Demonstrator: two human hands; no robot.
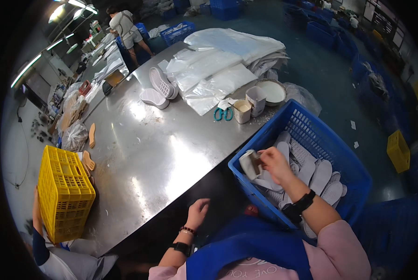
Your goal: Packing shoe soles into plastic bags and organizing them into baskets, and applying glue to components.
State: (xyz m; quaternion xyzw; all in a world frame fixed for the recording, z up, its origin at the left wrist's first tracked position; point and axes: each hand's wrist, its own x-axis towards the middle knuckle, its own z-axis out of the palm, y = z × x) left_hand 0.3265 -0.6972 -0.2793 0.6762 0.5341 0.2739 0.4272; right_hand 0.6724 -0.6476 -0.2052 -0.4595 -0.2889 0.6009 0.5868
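Observation:
My right hand [275, 164] is closed on a pale, cup-shaped piece with a brown patch [251, 164]; its exact kind I cannot make out. It is held over the near left corner of a blue plastic crate [353, 173]. White shoe soles [322, 173] lie heaped in that crate, below and beyond the hand. My left hand [198, 213] hangs in front of the table edge with loosely bent fingers, holding nothing visible. Two white soles with patterned treads [161, 84] rest on the metal table [139, 144], one leaning on the other.
Clear plastic bags [213, 70] are stacked on the far table end. Before them are teal-handled scissors [223, 114], a cup of cream-coloured stuff [242, 112], another cup [256, 99] and a white bowl [272, 91]. At left, another person's arm [37, 212] touches a yellow crate [65, 196].

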